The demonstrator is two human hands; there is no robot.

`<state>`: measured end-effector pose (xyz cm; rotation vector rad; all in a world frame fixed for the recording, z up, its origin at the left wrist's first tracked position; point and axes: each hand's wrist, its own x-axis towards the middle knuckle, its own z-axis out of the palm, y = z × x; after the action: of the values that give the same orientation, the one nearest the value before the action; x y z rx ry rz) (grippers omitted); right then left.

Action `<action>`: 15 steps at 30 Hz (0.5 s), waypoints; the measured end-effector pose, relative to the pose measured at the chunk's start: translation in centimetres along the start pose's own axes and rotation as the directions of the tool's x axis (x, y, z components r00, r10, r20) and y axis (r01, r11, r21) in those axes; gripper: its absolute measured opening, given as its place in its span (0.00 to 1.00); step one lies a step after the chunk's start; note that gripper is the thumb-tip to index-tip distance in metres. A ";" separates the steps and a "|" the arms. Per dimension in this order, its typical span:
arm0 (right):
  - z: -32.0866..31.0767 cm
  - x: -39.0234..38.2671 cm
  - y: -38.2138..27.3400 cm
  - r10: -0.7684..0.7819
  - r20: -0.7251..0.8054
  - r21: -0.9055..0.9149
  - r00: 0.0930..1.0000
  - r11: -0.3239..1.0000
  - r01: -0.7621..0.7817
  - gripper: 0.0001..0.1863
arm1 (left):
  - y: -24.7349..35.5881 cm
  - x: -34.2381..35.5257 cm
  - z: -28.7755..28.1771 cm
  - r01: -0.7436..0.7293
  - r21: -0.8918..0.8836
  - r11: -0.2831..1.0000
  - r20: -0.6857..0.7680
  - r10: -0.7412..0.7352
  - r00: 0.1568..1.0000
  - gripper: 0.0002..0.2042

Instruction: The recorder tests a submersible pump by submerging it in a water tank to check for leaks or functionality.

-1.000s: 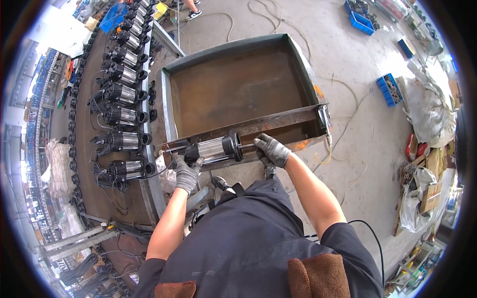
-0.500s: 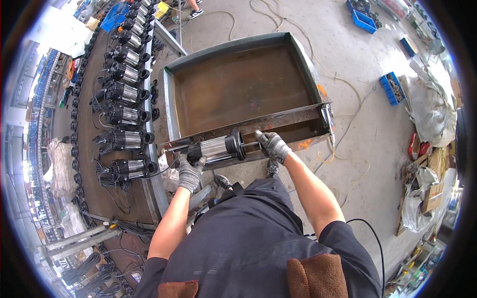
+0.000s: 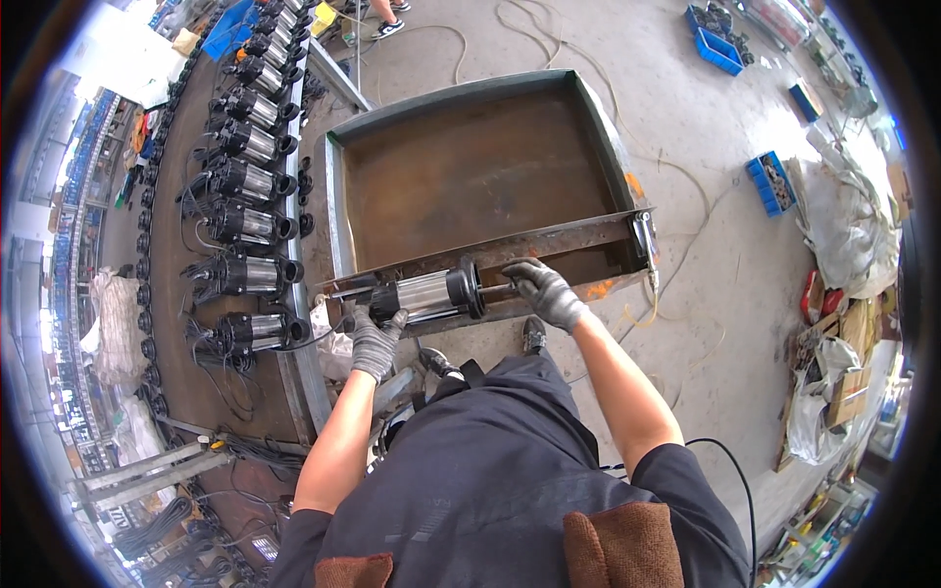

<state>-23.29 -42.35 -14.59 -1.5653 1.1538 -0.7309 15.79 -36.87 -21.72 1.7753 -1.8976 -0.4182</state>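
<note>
Gloved hands handling a silver-and-black cylindrical unit at the near edge of a tank.
The left hand (image 3: 373, 345) is clamping the cylindrical unit (image 3: 423, 294) at its black left end; the right hand (image 3: 549, 294) is curling at the protruding shaft (image 3: 497, 288), its grip impossible to tell. The unit is lying sideways along the near side of the metal tank (image 3: 339, 206). Similar units (image 3: 257, 276) are lining the desk (image 3: 169, 294) at left; beyond, a blue bin (image 3: 758, 184) is sitting on the floor (image 3: 686, 108).

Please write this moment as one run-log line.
left hand: against silver-black unit | right hand: at shaft | unit: sideways, near edge of tank | similar units: row at left
</note>
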 end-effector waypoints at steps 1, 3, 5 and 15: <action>-0.8 -0.6 0.1 -0.095 0.024 -0.076 0.995 0.992 0.096 0.16 | 0.0 0.1 0.0 -0.120 0.190 0.974 -0.009 0.124 0.992 0.28; -1.0 -0.8 0.1 -0.087 0.052 -0.122 0.995 0.988 0.093 0.16 | 0.2 -0.1 -0.1 0.305 -0.222 0.926 0.158 -0.274 0.949 0.28; -0.4 -0.4 0.2 0.028 0.059 -0.110 0.998 0.994 -0.022 0.16 | 0.9 -0.3 -0.5 0.342 -0.348 0.873 0.149 -0.309 0.939 0.30; -0.3 -0.1 -1.1 0.207 0.123 0.260 0.971 0.937 -0.233 0.17 | 2.8 0.3 -1.8 0.183 -0.063 0.981 0.117 -0.175 0.978 0.31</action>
<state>-23.24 -42.32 -13.44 -1.2044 1.0875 -0.6301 14.45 -36.66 -18.63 1.9166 -1.7764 -0.6552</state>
